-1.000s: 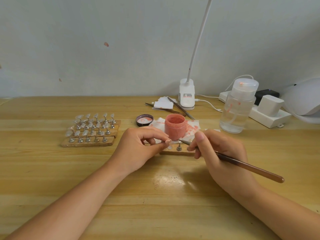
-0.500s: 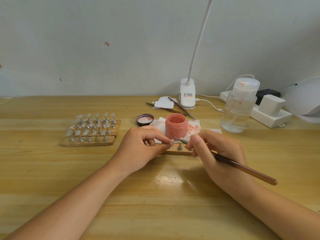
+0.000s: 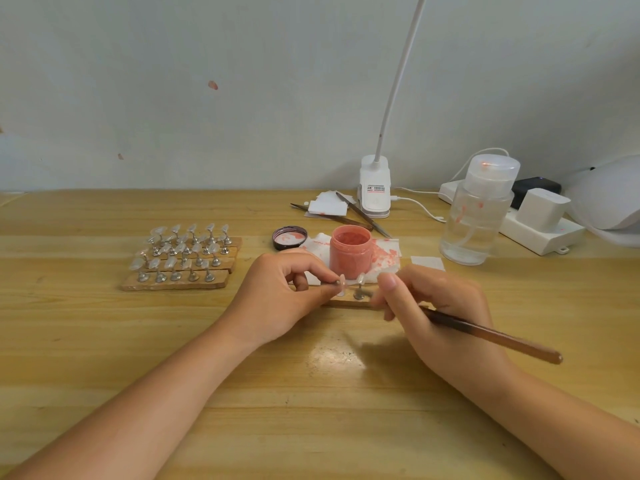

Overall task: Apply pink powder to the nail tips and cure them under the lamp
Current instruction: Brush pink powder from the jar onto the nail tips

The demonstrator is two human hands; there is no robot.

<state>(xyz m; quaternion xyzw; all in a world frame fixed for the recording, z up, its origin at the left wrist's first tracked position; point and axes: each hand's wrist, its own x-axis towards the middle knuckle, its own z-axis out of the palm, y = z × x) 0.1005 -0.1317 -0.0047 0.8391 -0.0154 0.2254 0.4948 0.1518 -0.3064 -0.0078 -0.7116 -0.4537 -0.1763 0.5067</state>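
Head view showed both hands low over a wooden table [image 3: 104,341]. The left hand [image 3: 280,299] pinched a small metal stand between thumb and forefinger, and a nail tip [image 3: 341,284] stood at its end, just in front of the powder jar [image 3: 350,251]. The right hand [image 3: 440,313] curled its fingers round a brown brush [image 3: 491,336], whose handle ran out to the right; the bristle end was hidden behind the fingers, so whether it touched the tip could not be told. Between the two hands a second tip on its stand [image 3: 360,287] rose from a wooden strip [image 3: 346,303] that lay partly under the hands.

The open jar held pink powder and sat on a stained white tissue [image 3: 388,252]. Its lid [image 3: 289,238] lay inner side up just to the left. Farther left, well apart from the hands, a rack [image 3: 180,258] of wooden strips carried rows of clear tips on metal stands. At the back stood a white clip lamp [image 3: 374,192], with spare brushes [image 3: 363,216] and paper scraps beside it. A clear pump bottle [image 3: 478,209] stood to the right, near a white power strip [image 3: 540,230]. The white curing lamp [image 3: 609,195] showed at the right edge.
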